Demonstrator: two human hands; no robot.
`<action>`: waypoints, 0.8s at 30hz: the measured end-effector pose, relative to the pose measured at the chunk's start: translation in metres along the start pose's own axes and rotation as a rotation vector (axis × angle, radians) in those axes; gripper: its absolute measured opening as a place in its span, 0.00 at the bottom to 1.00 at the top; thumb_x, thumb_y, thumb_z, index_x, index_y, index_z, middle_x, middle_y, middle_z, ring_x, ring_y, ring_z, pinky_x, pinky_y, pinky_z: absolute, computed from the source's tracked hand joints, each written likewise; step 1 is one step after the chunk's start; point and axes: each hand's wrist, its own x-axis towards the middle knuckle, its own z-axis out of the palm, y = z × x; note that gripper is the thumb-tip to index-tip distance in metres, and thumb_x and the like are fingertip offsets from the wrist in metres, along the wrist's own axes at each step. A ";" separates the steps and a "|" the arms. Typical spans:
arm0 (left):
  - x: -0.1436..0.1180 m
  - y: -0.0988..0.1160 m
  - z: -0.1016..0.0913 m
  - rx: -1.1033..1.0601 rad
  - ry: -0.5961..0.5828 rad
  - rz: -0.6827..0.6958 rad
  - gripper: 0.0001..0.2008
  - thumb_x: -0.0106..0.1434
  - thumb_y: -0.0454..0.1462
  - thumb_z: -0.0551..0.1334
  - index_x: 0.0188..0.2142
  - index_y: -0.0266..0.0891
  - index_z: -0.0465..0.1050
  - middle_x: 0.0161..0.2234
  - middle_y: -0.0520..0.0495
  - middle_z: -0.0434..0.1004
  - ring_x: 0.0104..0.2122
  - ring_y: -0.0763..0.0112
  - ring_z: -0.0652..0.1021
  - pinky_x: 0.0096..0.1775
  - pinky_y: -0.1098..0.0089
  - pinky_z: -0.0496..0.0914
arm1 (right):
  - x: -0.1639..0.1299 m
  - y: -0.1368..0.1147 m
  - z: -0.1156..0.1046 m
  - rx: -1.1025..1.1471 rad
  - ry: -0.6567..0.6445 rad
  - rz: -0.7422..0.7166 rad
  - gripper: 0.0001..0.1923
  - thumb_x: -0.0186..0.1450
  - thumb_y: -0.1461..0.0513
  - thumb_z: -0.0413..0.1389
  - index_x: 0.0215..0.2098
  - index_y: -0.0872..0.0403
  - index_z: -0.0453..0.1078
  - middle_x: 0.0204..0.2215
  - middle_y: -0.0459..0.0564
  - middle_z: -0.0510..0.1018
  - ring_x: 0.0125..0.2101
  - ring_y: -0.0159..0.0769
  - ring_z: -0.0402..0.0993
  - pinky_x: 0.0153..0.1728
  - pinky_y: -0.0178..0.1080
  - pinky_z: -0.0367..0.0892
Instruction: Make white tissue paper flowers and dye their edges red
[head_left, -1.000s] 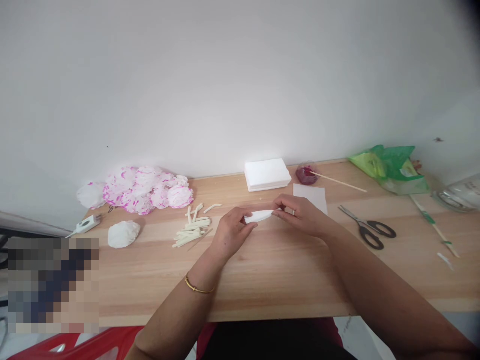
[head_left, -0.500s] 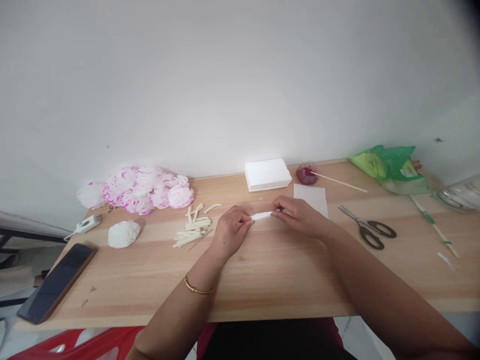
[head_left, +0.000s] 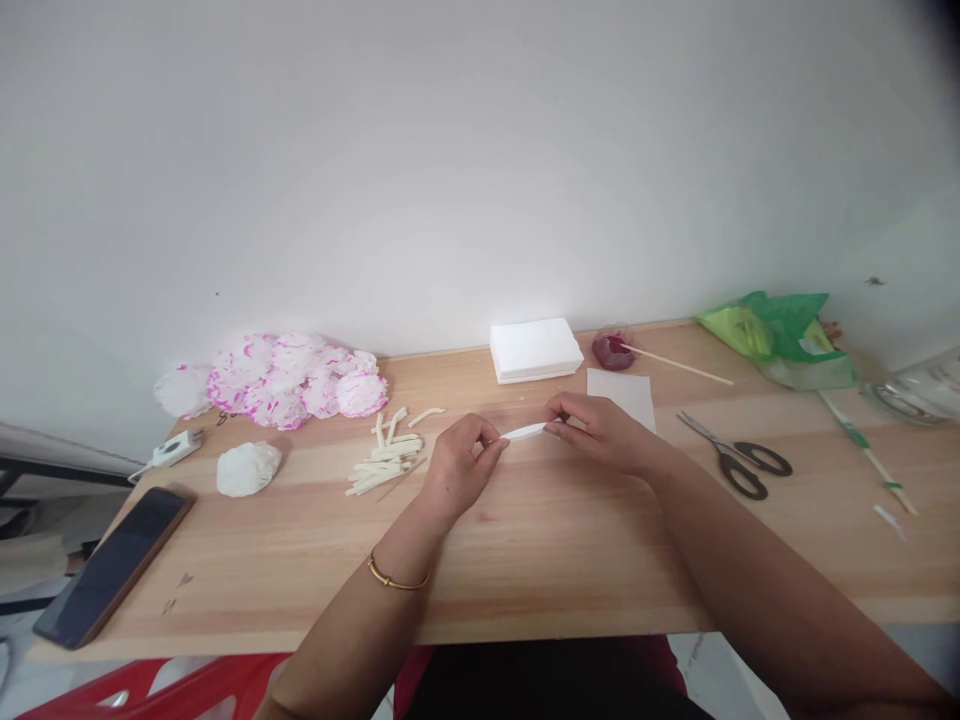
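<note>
Between my hands stretches a narrow white folded strip that looks like tissue paper [head_left: 524,432], held a little above the table. My left hand [head_left: 463,460] pinches its left end between thumb and fingers. At the other end, my right hand [head_left: 592,430] is closed on the strip in the same way. Behind the hands lies a stack of white tissues [head_left: 535,348]. A single white square sheet [head_left: 621,396] rests flat just beyond my right hand. Left of my left hand is a loose pile of short cream-coloured strips [head_left: 385,465].
Pink-tipped white paper flowers [head_left: 292,378] are heaped at the back left, with a white paper ball [head_left: 248,468] before them. A phone [head_left: 112,567] and white plug [head_left: 174,449] lie left. Rightward are scissors [head_left: 735,455], a cup of dark red liquid [head_left: 613,349] and a green bag [head_left: 787,335].
The white strip has turned slightly and its face looks smoother and a bit wider between my fingers. Both hands have barely shifted, and everything else stays in place.
</note>
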 end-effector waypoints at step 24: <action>-0.005 -0.006 0.014 0.033 -0.170 0.083 0.15 0.61 0.40 0.59 0.20 0.35 0.66 0.22 0.51 0.63 0.23 0.77 0.66 0.26 0.74 0.59 | 0.003 -0.002 0.014 0.008 -0.106 -0.014 0.09 0.67 0.59 0.47 0.33 0.54 0.65 0.28 0.47 0.72 0.28 0.33 0.66 0.30 0.35 0.59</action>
